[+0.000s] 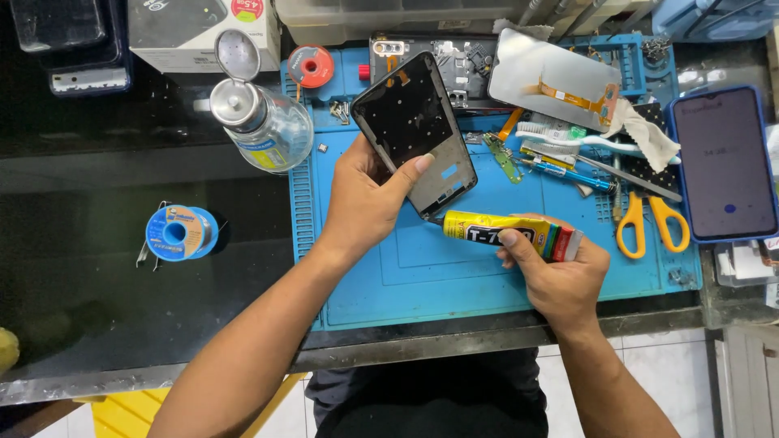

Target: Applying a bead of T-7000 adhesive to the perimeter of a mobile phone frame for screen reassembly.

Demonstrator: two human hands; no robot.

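Over blue mat (422, 276): left hand (361, 203) grips phone frame (414, 130), right hand (560, 276) glue tube (503, 231)

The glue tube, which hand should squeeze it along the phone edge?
Probably the right hand: it already holds the yellow glue tube, nozzle at the lower edge of the phone frame. The left hand is busy gripping that frame.

black phone frame (414, 130) tilted above blue mat, yellow glue tube (507, 234) nozzle at its lower edge

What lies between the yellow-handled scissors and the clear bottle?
In the head view, between the scissors and bottle, the left hand holds a phone frame above the mat.
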